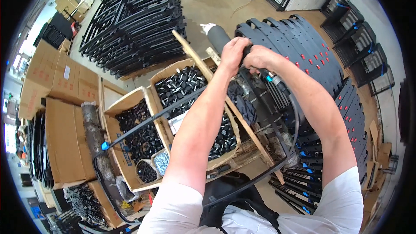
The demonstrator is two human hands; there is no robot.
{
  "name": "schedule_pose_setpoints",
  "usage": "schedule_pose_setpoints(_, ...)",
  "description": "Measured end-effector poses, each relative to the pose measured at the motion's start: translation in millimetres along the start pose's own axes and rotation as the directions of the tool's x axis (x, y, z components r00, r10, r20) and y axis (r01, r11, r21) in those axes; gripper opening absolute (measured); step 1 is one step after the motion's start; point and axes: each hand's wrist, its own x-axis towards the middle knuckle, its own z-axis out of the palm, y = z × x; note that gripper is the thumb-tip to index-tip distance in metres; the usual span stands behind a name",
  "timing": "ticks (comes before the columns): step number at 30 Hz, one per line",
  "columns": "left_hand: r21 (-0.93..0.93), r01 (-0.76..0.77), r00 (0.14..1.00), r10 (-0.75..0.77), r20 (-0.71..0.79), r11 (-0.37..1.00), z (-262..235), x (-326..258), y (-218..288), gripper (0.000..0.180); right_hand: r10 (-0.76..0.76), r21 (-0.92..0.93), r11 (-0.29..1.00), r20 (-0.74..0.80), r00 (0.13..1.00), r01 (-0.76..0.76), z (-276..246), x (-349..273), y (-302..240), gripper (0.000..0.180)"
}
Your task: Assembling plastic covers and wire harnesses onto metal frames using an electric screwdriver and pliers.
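Both my hands meet at the far end of a black metal frame (151, 121) that lies across the work area. My left hand (234, 54) is closed around a dark part, mostly hidden by its fingers. Close beside it on the right, my right hand (258, 58) is wrapped round a hand-held power tool (279, 84), dark with a glowing blue ring and a hose running down from it. Just beyond my left hand lies a dark grey cylinder (219, 37) with a whitish end. A wooden strip (245, 125) runs slantwise beneath my left forearm.
Cardboard boxes (167, 136) of black-headed bolts and small black parts stand under the frame. A small container of silvery screws (161, 161) sits among them. Curved black panels (299, 47) with red pieces are stacked at right. Black frames (134, 21) are piled at far left.
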Motion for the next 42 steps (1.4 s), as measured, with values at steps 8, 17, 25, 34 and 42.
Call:
schedule_pose_setpoints(8, 0.142, -0.127, 0.987, 0.139, -0.083, 0.982, -21.0, -101.9, 94.7, 0.024, -0.12, -0.168, 0.979, -0.039, 0.992, 0.112, 32.8, -85.1, -102.8, 0.026)
schedule_pose_setpoints(17, 0.087, -0.099, 0.945, 0.121, -0.305, 0.991, -195.0, -240.0, 165.3, 0.025, -0.264, -0.297, 0.911, 0.11, 0.958, 0.285, 200.2, -88.9, -238.4, 0.037)
schedule_pose_setpoints(25, 0.055, -0.099, 0.953, 0.111, -0.281, 0.994, -238.4, -253.6, 173.2, 0.026, -0.152, -0.356, 0.917, 0.112, 0.982, 0.182, 233.8, -91.3, -279.3, 0.041)
schedule_pose_setpoints(34, 0.054, -0.088, 0.977, 0.097, -0.191, 0.995, -247.9, -254.4, 166.7, 0.026, -0.15, -0.386, 0.907, 0.075, 0.986, 0.168, 246.6, -79.7, -272.2, 0.046)
schedule_pose_setpoints(42, 0.099, -0.055, 0.971, 0.076, -0.227, 0.994, -242.2, -267.4, 164.0, 0.027, -0.203, -0.355, 0.91, 0.074, 0.976, 0.216, 250.1, -87.7, -264.4, 0.047)
